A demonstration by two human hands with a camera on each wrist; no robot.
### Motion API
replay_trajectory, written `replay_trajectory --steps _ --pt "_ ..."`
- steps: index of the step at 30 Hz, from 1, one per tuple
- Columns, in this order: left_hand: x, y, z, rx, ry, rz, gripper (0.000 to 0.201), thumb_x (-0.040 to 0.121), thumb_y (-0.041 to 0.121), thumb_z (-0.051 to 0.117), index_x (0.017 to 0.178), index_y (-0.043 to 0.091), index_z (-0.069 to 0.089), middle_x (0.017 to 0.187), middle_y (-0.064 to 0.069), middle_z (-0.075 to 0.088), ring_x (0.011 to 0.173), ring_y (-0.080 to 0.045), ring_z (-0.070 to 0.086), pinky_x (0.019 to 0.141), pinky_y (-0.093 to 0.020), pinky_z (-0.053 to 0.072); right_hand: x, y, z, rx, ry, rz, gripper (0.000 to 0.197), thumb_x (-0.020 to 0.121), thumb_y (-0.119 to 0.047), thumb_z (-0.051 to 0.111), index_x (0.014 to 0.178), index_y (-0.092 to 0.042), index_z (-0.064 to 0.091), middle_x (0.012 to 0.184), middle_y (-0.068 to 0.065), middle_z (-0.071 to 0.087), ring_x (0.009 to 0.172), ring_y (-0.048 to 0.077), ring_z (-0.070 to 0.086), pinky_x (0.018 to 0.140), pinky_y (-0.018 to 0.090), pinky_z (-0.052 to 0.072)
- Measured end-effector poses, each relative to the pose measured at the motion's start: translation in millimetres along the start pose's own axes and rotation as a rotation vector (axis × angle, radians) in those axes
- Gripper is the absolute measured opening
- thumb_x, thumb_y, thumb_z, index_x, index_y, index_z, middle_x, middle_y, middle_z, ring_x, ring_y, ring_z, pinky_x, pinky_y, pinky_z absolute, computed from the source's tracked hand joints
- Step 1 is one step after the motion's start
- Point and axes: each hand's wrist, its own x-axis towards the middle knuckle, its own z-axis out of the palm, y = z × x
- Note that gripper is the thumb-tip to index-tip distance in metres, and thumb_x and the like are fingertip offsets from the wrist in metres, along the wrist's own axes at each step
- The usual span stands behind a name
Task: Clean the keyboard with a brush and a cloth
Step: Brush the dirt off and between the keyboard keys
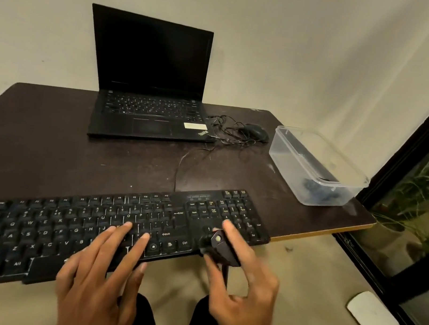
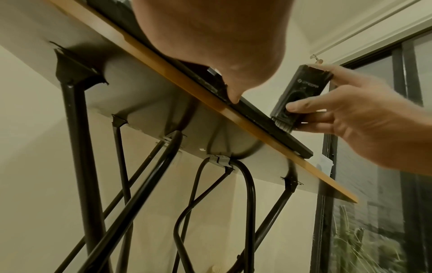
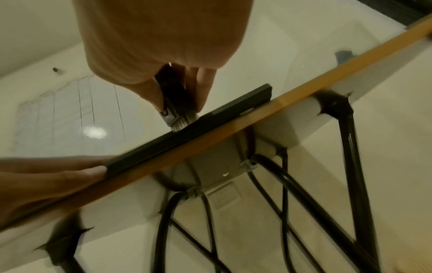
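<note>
Black keyboard (image 1: 101, 231) flat along near tabletop (image 1: 43, 135) edge, light and liable to slide. Left hand (image 1: 104, 265) flat on keys, fingers spread, steadying. Right hand (image 1: 240, 278) pinching small stiff brush (image 2: 301, 97) by its body, bristles on lower right keys.

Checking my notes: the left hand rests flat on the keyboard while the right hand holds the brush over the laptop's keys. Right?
Not quite. The right hand holds the brush on the keyboard, near its arrow keys, not over the laptop; the head view shows it. The left hand does rest flat there.
</note>
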Motion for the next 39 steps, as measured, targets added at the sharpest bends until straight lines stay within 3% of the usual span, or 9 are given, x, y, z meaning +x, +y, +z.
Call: replay_trajectory --steps 5,10,13,17,21,25,28,36,39 --pt "-1 -4 2 -0.012 -0.008 0.025 0.041 0.103 0.036 0.051 0.138 0.026 0.068 0.153 -0.002 0.058 0.139 -0.022 0.054 0.104 -0.042 0.034 8 30 -17 -0.122 0.224 0.059 0.067 0.088 0.003 0.085 0.147 -0.021 0.062 0.148 -0.013 0.068 0.121 0.014 0.076 0.089 0.056 0.067" --pt "-4 -3 0 -0.043 -0.009 -0.015 0.040 0.103 0.036 0.053 0.138 0.025 0.069 0.154 -0.002 0.057 0.140 -0.025 0.055 0.105 -0.047 0.036 4 23 -14 -0.136 0.085 -0.112 0.074 0.085 0.006 0.085 0.149 -0.019 0.058 0.143 -0.009 0.071 0.123 0.012 0.075 0.099 0.042 0.065" --pt "-5 0 -3 -0.052 -0.047 -0.033 0.042 0.103 0.037 0.052 0.141 0.026 0.067 0.156 -0.001 0.055 0.143 -0.024 0.052 0.110 -0.041 0.028 8 29 -19 -0.046 0.229 0.126 0.074 0.086 0.009 0.085 0.146 -0.027 0.063 0.144 -0.011 0.070 0.123 0.016 0.075 0.097 0.055 0.065" --pt "-4 0 -6 -0.054 -0.063 -0.039 0.042 0.105 0.036 0.051 0.143 0.025 0.065 0.157 -0.001 0.054 0.144 -0.025 0.051 0.112 -0.039 0.025 1 15 -10 -0.091 0.063 -0.095 0.067 0.082 0.010 0.086 0.141 -0.011 0.065 0.143 -0.013 0.071 0.121 0.012 0.076 0.098 0.039 0.065" --pt "-6 -1 -5 -0.062 -0.085 -0.048 0.043 0.105 0.035 0.050 0.144 0.026 0.064 0.158 -0.001 0.052 0.145 -0.025 0.049 0.110 -0.045 0.030 13 29 -24 -0.097 0.238 0.117 0.068 0.086 0.011 0.085 0.146 -0.009 0.061 0.150 -0.015 0.065 0.124 0.010 0.073 0.093 0.055 0.066" --pt "-6 0 -6 -0.067 -0.092 -0.061 0.043 0.103 0.033 0.053 0.144 0.025 0.065 0.158 -0.002 0.052 0.146 -0.025 0.048 0.111 -0.045 0.029 10 17 -16 -0.111 0.080 -0.025 0.073 0.084 0.007 0.086 0.148 -0.016 0.059 0.145 -0.009 0.070 0.119 0.014 0.077 0.096 0.042 0.066" --pt "-5 0 -8 -0.067 -0.107 -0.067 0.043 0.102 0.031 0.055 0.143 0.025 0.065 0.158 -0.002 0.052 0.147 -0.025 0.047 0.112 -0.046 0.028 27 33 -28 -0.059 0.230 0.227 0.073 0.086 0.007 0.086 0.149 -0.021 0.060 0.135 0.010 0.075 0.112 0.019 0.078 0.091 0.050 0.067" --pt "-5 0 -8 -0.063 -0.107 -0.074 0.043 0.102 0.029 0.057 0.144 0.024 0.065 0.157 -0.003 0.053 0.146 -0.026 0.047 0.112 -0.047 0.028 60 30 -41 0.032 0.023 0.354 0.079 0.084 0.012 0.084 0.151 -0.021 0.060 0.133 -0.010 0.072 0.116 0.007 0.076 0.093 0.031 0.066" --pt "-5 1 -8 -0.065 -0.110 -0.081 0.043 0.102 0.028 0.057 0.143 0.023 0.065 0.156 -0.003 0.054 0.146 -0.026 0.047 0.110 -0.048 0.030 63 17 -35 -0.002 -0.197 0.269 0.078 0.083 0.010 0.085 0.149 -0.026 0.062 0.136 -0.010 0.072 0.114 0.005 0.076 0.091 0.025 0.065"
